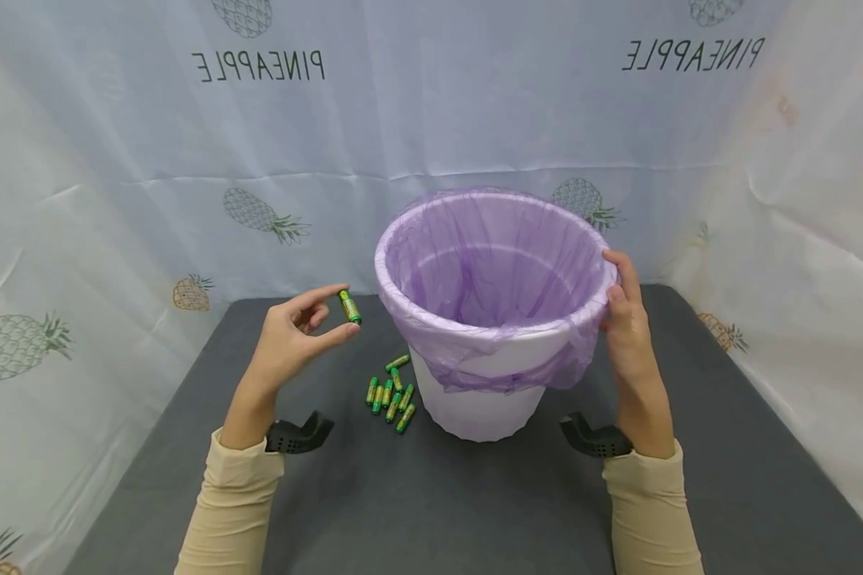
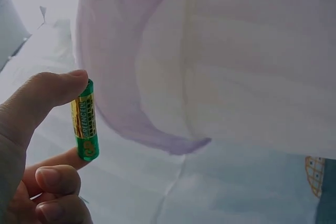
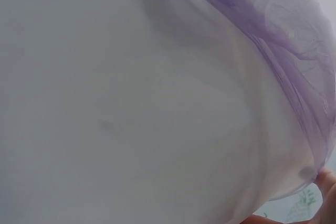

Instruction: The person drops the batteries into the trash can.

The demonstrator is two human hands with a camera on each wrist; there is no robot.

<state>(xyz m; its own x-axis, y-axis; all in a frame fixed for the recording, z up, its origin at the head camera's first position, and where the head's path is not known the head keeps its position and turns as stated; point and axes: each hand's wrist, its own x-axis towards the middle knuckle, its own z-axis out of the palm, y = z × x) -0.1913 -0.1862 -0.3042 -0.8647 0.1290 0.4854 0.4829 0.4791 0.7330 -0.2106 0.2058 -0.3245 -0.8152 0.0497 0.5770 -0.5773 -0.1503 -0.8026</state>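
Observation:
Between thumb and index fingertip, my left hand (image 1: 292,335) pinches a green and gold battery (image 1: 349,307) by its two ends, held up left of the bin. The left wrist view shows the same battery (image 2: 85,121) upright against the bin's side. My right hand (image 1: 627,319) grips the right rim of the white trash bin (image 1: 485,411), thumb and fingers on the bag-covered edge. A thin purple bag (image 1: 503,279) lines the bin and folds over its rim. Beside the bin's base, on its left, lie several more green batteries (image 1: 393,395) in a loose group.
The bin stands on a dark grey table (image 1: 431,503). A pale curtain (image 1: 417,104) printed with pineapples hangs behind and along both sides. Black wrist mounts (image 1: 300,435) stick out inward from both sleeves.

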